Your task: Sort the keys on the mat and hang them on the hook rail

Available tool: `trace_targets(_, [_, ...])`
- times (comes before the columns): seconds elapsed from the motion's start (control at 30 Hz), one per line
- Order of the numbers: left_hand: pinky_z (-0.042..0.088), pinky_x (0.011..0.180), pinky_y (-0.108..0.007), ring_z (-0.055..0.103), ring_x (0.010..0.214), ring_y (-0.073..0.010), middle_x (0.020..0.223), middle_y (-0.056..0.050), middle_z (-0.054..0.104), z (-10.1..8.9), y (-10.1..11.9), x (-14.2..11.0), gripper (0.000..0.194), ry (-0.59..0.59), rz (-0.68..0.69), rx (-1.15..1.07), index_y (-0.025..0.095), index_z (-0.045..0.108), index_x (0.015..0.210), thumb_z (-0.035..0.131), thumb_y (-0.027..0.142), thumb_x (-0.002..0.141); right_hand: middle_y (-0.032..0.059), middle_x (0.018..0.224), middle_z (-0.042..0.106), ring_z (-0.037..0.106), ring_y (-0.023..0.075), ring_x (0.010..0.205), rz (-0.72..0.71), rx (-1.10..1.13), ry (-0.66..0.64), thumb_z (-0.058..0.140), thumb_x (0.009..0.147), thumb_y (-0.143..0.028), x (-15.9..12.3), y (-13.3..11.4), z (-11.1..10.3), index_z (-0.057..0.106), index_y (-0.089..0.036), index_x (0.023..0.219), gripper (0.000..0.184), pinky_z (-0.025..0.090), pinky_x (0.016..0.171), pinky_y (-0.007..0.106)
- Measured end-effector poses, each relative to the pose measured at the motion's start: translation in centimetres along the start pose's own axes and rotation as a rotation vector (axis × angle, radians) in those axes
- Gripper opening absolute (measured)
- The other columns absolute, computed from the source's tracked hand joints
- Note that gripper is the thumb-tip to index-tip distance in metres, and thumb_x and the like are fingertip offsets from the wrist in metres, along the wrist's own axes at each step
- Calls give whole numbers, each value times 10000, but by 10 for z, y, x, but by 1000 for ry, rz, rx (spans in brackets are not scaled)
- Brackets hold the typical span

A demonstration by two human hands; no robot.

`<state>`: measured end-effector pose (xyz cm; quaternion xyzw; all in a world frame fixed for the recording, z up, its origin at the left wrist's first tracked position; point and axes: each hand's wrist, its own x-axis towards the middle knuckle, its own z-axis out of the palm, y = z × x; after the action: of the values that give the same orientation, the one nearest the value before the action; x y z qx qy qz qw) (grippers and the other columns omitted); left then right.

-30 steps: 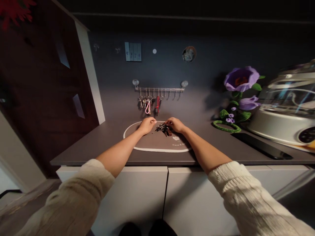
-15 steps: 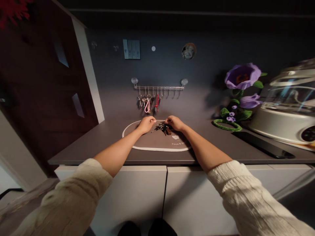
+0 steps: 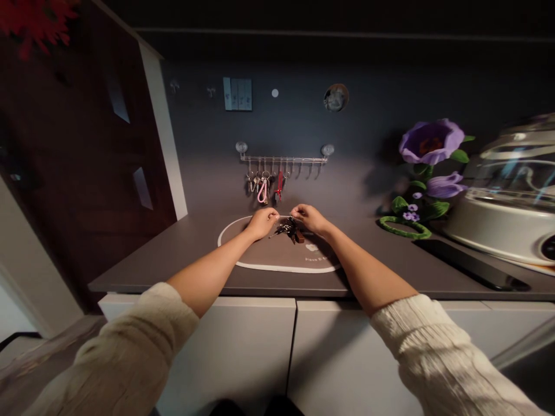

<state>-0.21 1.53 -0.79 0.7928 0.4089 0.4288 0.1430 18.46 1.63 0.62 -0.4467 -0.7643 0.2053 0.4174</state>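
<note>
A bunch of keys [image 3: 289, 229] with a brown fob hangs just above an oval grey mat [image 3: 277, 257] with a white rim on the dark counter. My left hand [image 3: 261, 222] and my right hand [image 3: 309, 218] pinch the bunch's ring or cord from either side, fingers closed, a thin strand stretched between them. On the wall behind is a hook rail [image 3: 284, 159] fixed by two suction cups. Several key sets, one with a pink loop [image 3: 262, 192] and one with a red strap [image 3: 279, 185], hang on its left hooks; the right hooks are bare.
A purple artificial flower [image 3: 429, 144] with a green coil stands at the right, beside a large white appliance [image 3: 507, 202] with a clear lid. A dark flat slab [image 3: 468, 264] lies before it. A dark wooden door [image 3: 82, 156] is at the left; white cabinet fronts [image 3: 260, 346] below.
Both hands have risen slightly, lifting the key bunch off the mat and pulling its ring or cord taut between them. The view has shifted a little.
</note>
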Motion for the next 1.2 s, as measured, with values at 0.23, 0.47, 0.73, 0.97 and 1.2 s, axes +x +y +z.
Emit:
trace_targets(0.23, [394, 675, -218, 538, 713, -121, 786, -39, 632, 1, 9, 0, 165, 29, 42, -44, 130, 618, 800, 473, 202, 770, -10, 698, 523, 464, 91, 665, -57, 164, 51, 529, 719, -293, 5, -9, 5, 514, -151, 718, 142, 374, 689, 215])
trace_targets(0.47, [402, 659, -230, 529, 686, -117, 769, -25, 618, 1, 15, 2, 198, 86, 73, -96, 138, 589, 807, 423, 244, 814, -31, 670, 492, 438, 82, 642, -70, 367, 43, 586, 680, -337, 5, -17, 11, 504, -156, 704, 200, 356, 675, 228])
trace_targets(0.73, [396, 659, -228, 524, 693, -118, 753, -20, 604, 2, 14, 4, 196, 163, 130, -94, 148, 575, 765, 409, 236, 819, -36, 627, 504, 447, 70, 564, 44, 591, 35, 660, 617, -390, 3, -21, 20, 507, -162, 709, 289, 356, 580, 219])
trace_targets(0.97, [383, 647, -219, 507, 667, -108, 711, -10, 579, 3, 12, 5, 195, 219, 136, -131, 145, 561, 736, 406, 229, 818, -48, 562, 488, 414, 52, 498, 98, 614, 24, 675, 607, -426, -1, -26, 24, 524, -151, 718, 333, 340, 525, 207])
trace_targets(1.2, [382, 648, -224, 506, 674, -112, 721, -14, 584, 6, 8, 7, 205, 238, 137, -140, 145, 565, 748, 401, 242, 824, -40, 659, 504, 470, 79, 591, 100, 589, 106, 680, 589, -432, -1, -26, 26, 511, -168, 728, 342, 389, 581, 227])
